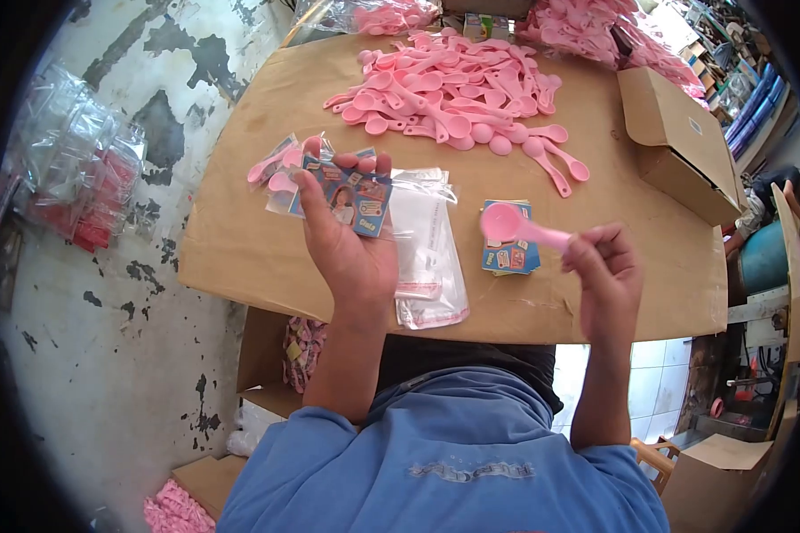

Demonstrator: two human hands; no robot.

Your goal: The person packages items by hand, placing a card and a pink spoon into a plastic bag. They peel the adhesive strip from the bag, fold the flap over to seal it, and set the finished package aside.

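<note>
Nearest the camera is the person's blue shirt [453, 462]. It has a faded print across it that cannot be read.

Above the shirt, both forearms rise over the near edge of the brown surface [240, 240]. The left hand [351, 253] is closed on a printed card [351, 197], thumb on one side and fingertips curled over the top edge. The right hand [606, 266] pinches the handle of a single pink spoon [516, 226], holding it in the air with the bowl pointing left toward the card.

The step in hand looks like pairing one spoon with one card. Bringing them together would call for moving the spoon leftward and laying it flat against the card without loosening the left grip.

Between the hands, clear bags [427, 258] lie flat on the surface. A small stack of cards [511, 258] sits just under the spoon. Beside the left fingers are a few bagged spoons [276, 169].

Farther off, a loose pile of pink spoons [453, 93] is spread out, with an open cardboard box [676, 142] to its right.

The card shows a pictured figure and coloured labels, but its lettering is too small to read.
</note>
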